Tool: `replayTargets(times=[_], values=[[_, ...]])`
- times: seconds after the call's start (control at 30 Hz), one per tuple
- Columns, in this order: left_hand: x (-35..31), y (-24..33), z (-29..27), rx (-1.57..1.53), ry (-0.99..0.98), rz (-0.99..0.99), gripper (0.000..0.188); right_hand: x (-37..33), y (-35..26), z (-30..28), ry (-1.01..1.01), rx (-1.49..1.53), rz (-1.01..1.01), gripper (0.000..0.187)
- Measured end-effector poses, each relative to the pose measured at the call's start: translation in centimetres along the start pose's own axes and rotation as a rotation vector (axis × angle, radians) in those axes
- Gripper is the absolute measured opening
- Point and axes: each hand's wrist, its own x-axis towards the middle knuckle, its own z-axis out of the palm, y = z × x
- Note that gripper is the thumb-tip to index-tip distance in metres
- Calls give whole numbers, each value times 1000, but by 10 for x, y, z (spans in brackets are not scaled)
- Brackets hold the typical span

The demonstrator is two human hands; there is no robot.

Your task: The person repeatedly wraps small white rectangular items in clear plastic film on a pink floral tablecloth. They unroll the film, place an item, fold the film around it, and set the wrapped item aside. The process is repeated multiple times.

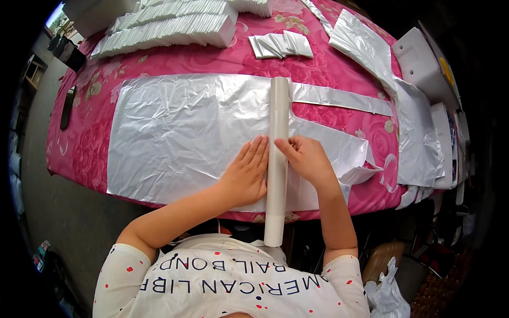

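A large silvery-white plastic sheet (169, 132), creased and shaped like a vest bag with two strips at its right end, lies flat before me. Across it, running away from me, rests a long pale tube (278, 111) whose near end juts past the table edge. My left hand (248, 169) lies flat on the sheet, fingers stretched out along the tube's left side. On the other side is my right hand (305, 158), its fingers curled and its thumb against the tube. Whatever those curled fingers hold, if anything, is hidden.
A pink flowered cloth (90, 159) covers the table. Stacks of folded white packets (175, 32) stand at the far left, with a few silvery packets (281, 45) beside them. More silvery sheets (419, 132) and white boxes (419, 58) line the right. A phone (68, 108) lies left.
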Motion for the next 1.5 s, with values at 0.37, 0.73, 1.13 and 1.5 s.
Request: replayTargets(times=[0.37, 0.73, 1.13, 1.5], values=[[-1, -2, -3, 26, -22, 23, 67, 128, 67, -20, 270, 1876, -116, 19], [-3, -3, 0, -35, -5, 7, 67, 82, 13, -139, 585, 1518, -509, 31], [0, -4, 12, 108, 199, 94, 58, 80, -140, 218, -47, 59, -772, 32], [21, -44, -10, -909, 384, -103, 53, 0, -66, 53, 174, 27, -902, 37]])
